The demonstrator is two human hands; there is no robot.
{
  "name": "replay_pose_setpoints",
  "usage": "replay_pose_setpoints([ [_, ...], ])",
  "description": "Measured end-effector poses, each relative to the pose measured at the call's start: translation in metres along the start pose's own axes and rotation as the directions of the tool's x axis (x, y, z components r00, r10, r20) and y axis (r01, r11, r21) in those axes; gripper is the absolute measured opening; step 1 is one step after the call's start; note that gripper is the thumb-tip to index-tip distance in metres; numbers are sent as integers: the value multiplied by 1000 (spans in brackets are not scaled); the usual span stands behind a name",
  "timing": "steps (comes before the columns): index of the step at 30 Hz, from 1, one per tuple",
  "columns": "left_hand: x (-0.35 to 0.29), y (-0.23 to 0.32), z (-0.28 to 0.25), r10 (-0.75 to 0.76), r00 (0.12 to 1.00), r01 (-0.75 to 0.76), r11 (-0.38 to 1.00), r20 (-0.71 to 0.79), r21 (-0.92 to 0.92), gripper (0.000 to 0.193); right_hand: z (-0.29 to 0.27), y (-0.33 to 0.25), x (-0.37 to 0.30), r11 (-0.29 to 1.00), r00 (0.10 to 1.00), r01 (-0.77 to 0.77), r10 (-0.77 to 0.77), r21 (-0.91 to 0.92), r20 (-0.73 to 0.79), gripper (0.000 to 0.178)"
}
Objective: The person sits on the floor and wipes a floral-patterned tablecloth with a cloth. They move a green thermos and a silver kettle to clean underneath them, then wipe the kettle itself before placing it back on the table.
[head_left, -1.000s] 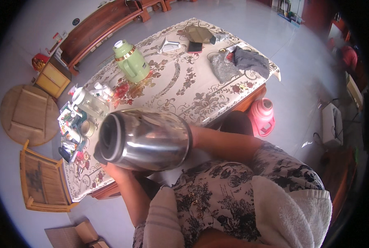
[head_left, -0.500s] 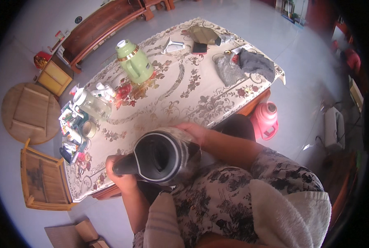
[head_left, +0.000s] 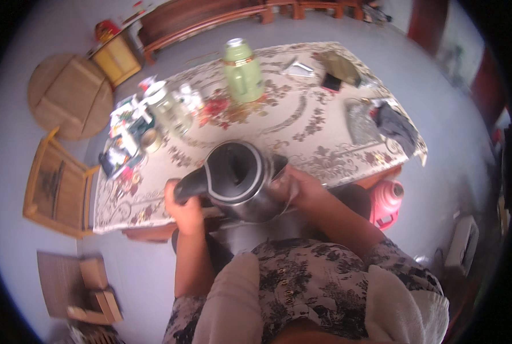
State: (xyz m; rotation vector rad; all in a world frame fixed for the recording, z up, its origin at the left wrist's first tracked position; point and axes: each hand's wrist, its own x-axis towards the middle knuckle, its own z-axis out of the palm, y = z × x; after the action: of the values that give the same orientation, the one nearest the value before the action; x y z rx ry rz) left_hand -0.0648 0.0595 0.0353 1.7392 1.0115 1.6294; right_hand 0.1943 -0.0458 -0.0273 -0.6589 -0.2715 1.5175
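Note:
An electric kettle (head_left: 250, 203) with a steel body, black lid and black handle is held above my lap, at the near edge of the table. The lid is down and faces up. My left hand (head_left: 182, 207) is closed round the handle, on the kettle's left. On the other side, just below the spout, my right hand (head_left: 306, 186) grips the steel body; its fingertips are partly hidden and slightly blurred. Beyond the kettle stands a pale green thermos flask (head_left: 244, 80), upright on the flowered tablecloth (head_left: 261, 129).
At the table's left are a clear jug (head_left: 171, 112), a roll of tape (head_left: 151, 140) and a cluttered tray (head_left: 121, 155). A phone (head_left: 331, 82) and a grey cloth (head_left: 396, 129) lie at the right. A pink flask (head_left: 388, 202) stands on the floor; a wooden chair (head_left: 55, 189) is left.
My right hand has shifted from the kettle's far side to below the spout. The kettle now sits more level, further from my body. The whole view has swung.

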Motion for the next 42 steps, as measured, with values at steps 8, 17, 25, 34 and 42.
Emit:
replay_pose_setpoints([
  [8, -4, 13, 0, 111, 991, -103, 989, -70, 105, 18, -21, 13, 8, 996, 991, 18, -7, 82, -133, 26],
  [17, 4, 26, -1, -79, 993, 53, 967, -92, -249, 15, 43, 27, -4, 989, 989, -151, 151, -5, 13, 47],
  [25, -12, 17, 5, -106, 993, 116, 975, 59, -190, 33, 53, 18, 0, 991, 985, -119, 126, -57, 122, 49],
  [34, -19, -8, -26, -96, 990, 77, 982, -102, -172, 18, 84, 65, 10, 906, 809, -423, 371, 12, 456, 52],
  [42, -18, 0, -29, 83, 995, -86, 994, -48, -64, 8, 59, 70, -8, 879, 768, -476, 430, -27, 474, 55],
])
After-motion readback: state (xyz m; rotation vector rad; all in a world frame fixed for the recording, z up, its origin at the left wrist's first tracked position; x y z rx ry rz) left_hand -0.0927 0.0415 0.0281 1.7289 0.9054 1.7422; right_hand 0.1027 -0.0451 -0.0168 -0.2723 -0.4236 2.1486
